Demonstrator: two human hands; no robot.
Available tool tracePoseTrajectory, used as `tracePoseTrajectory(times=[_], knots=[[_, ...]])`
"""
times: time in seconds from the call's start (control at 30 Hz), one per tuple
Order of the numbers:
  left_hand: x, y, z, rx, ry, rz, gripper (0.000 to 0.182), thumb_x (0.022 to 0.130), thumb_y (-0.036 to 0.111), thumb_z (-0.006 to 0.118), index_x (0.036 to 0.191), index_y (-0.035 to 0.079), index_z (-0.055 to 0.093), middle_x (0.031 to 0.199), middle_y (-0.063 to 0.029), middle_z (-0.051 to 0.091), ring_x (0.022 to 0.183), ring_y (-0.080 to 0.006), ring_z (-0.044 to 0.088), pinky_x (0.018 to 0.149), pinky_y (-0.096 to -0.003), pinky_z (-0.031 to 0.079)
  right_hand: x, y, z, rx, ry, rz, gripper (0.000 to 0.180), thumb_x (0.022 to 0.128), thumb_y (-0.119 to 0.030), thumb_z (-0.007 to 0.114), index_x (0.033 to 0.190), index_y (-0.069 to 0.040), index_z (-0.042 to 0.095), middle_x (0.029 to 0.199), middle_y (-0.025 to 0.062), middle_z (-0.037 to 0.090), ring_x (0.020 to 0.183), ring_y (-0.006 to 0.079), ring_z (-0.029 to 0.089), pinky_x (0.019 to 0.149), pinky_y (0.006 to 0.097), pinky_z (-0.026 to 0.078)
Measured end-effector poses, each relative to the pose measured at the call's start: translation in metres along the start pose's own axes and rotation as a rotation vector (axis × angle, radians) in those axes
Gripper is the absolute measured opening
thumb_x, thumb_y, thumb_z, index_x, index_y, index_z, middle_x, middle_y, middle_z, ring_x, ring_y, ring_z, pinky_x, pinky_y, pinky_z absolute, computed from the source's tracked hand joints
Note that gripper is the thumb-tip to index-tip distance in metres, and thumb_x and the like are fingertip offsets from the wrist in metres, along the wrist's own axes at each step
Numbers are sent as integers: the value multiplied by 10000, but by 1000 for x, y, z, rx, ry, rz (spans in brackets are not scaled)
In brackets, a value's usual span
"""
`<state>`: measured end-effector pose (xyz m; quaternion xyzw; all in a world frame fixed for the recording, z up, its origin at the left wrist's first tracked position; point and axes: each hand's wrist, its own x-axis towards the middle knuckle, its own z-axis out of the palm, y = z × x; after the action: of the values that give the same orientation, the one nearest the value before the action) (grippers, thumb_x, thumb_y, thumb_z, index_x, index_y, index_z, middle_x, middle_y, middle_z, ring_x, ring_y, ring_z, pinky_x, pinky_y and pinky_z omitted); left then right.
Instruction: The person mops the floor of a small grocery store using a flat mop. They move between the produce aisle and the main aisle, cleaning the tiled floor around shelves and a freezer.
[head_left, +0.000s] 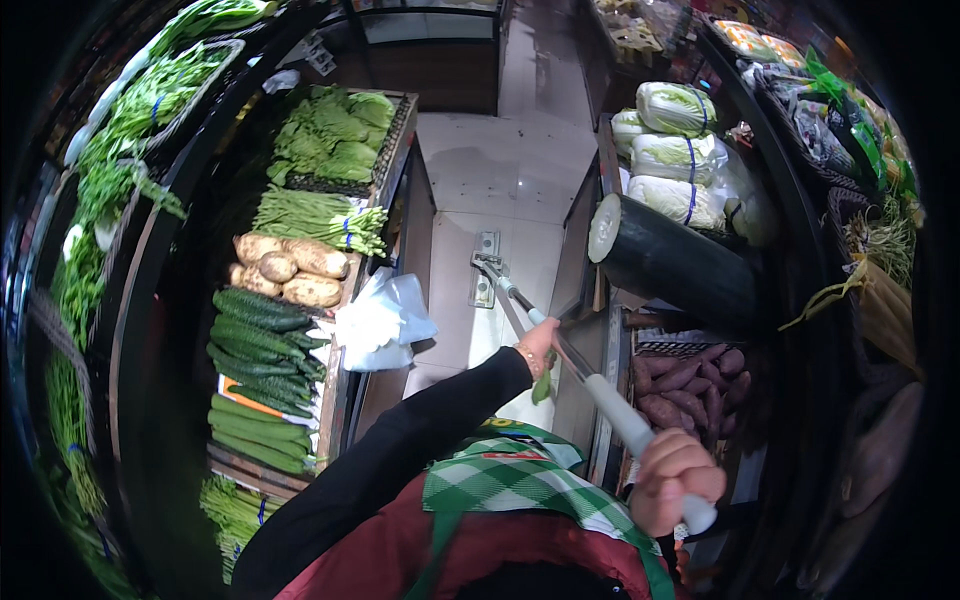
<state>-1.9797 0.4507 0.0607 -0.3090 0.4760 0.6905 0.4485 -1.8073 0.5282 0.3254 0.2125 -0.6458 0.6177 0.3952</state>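
My left hand (538, 343) grips the middle of a flat mop's handle (570, 358), and a green leaf (541, 386) shows just below that hand. Around the grey upper grip of the same handle, near its end, my right hand (675, 480) is closed. The handle slants down and away to the flat mop head (486, 268), which lies on the tiled floor (465, 172) between two vegetable displays. A green checked apron (517, 480) covers my front.
On the left stand lettuce (334, 135), green beans (315, 217), potato-like roots (289, 266), cucumbers (259, 337) and plastic bags (386, 319) jutting over the aisle. Napa cabbages (675, 157), a large cut winter melon (675, 259) and sweet potatoes (694, 394) line the right side.
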Motion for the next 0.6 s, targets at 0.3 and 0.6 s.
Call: tracePoseTrajectory(times=[0.3, 0.6], knots=[[75, 42, 50, 37, 49, -42, 260, 780, 378, 558, 842, 133, 496, 728, -26, 506, 769, -170, 457, 668, -349, 326, 22, 45, -29, -146, 512, 316, 198, 790, -134, 509, 757, -104, 316, 632, 32, 392, 613, 142, 404, 696, 309, 362], [232, 185, 9, 165, 157, 208, 316, 776, 363, 614, 803, 59, 532, 679, -46, 492, 571, -172, 462, 487, -329, 324, 24, 212, 0, -74, 423, 520, 189, 784, -74, 543, 831, -98, 361, 779, 55, 431, 832, 205, 469, 971, 468, 309]])
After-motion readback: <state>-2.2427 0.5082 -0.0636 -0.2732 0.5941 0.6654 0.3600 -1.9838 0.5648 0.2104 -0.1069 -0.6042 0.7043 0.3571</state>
